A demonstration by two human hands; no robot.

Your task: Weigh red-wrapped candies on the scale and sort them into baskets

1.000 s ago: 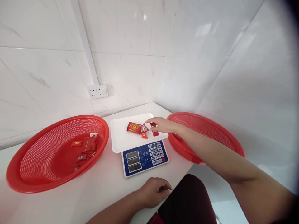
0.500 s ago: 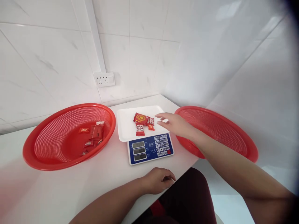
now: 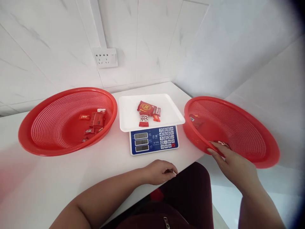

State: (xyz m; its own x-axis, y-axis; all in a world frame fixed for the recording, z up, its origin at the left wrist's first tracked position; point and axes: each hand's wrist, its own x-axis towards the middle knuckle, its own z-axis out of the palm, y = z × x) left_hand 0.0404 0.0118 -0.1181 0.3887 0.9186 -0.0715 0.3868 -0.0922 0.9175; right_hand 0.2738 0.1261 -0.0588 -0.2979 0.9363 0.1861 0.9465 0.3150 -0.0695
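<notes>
My right hand [image 3: 238, 167] grips the near rim of the deep oval red plastic mesh basket [image 3: 243, 136] at right, thumb outside, fingers over the inside; I cannot tell whether my fingertips also hold a packet. This basket juts past the diagonal front edge of the white tabletop [image 3: 95, 165]. By that edge my left hand [image 3: 159, 172] rests loosely curled, a slight gap at the thumb, nothing showing in it.

A strip of tabletop gives room between the other oval red mesh basket [image 3: 69, 105] and the blue-fronted white scale [image 3: 156, 143]. The scale's shallow white tray [image 3: 130, 117] reaches nearly to my right basket's rim.

My basket's broad mesh wall slopes down to shiny red-wrapped packets [image 3: 196, 121]; more lie beside my fingers. Four red and white wrapped sweets [image 3: 145, 107] sit bunched mid-tray.
</notes>
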